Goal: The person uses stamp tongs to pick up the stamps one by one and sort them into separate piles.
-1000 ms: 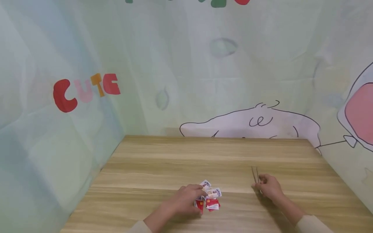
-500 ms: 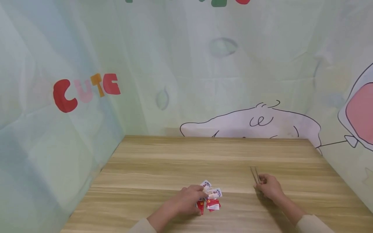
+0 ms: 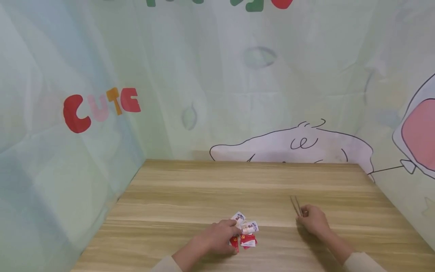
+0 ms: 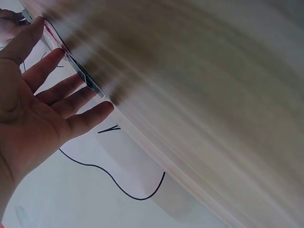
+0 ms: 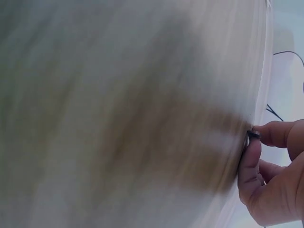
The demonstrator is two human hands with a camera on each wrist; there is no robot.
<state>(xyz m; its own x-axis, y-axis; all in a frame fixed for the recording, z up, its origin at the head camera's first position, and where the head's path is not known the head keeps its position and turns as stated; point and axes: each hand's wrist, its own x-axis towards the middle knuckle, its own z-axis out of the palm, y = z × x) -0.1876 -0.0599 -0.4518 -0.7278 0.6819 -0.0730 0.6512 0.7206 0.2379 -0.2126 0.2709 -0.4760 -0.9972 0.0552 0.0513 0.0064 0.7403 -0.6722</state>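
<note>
Several small red and white cards lie on the table in a loose cluster, seen in the head view. One red card has a yellow emblem and a white corner; a white printed card lies just behind it. My left hand covers the cluster's left part, hiding some of it. In the left wrist view its fingers are spread, with fingertips at the cards' edges. To the right, my right hand pinches the joined end of thin metal tweezers between thumb and index finger. The tweezers' two prongs stand apart and point away from me.
The wood-grain table meets a pale printed backdrop along its far edge and both sides. Cartoon drawings and coloured letters decorate the backdrop.
The tweezers' prongs have swung slightly to the left in my right hand. My left hand stays over the cards, which lie nearly as before.
</note>
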